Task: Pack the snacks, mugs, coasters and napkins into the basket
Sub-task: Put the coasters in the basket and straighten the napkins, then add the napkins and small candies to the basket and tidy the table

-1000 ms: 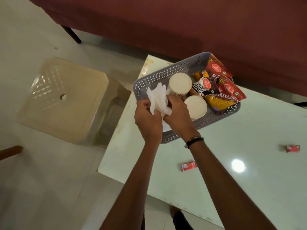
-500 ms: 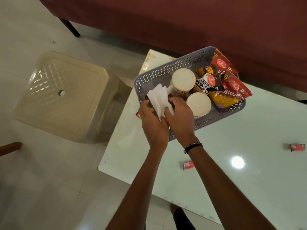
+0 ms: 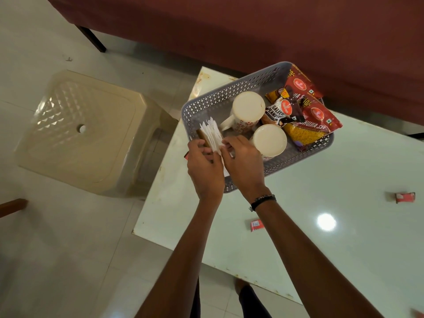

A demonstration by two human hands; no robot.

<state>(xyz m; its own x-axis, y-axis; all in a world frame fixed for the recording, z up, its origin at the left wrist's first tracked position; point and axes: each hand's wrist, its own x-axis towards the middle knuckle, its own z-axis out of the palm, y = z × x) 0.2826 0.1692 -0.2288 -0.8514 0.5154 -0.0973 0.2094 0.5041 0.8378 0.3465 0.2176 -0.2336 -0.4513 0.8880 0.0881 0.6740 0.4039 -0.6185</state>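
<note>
Head view: left hand and right hand both grasp the napkins, standing them inside the basket at the table's left corner, beside two mugs.

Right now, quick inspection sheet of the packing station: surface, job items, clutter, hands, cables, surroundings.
Surface: white table, glossy, one bright light reflection, stains along its left edge.
Job items: grey basket at the table's far left corner holds two upside-down mugs, snack packets at its right end and white napkins standing at its left end.
Clutter: two small red wrappers loose on the table.
Hands: left hand and right hand both at the napkins.
Cables: nothing seen.
Surroundings: beige plastic stool left of the table, dark red sofa behind, tiled floor.
</note>
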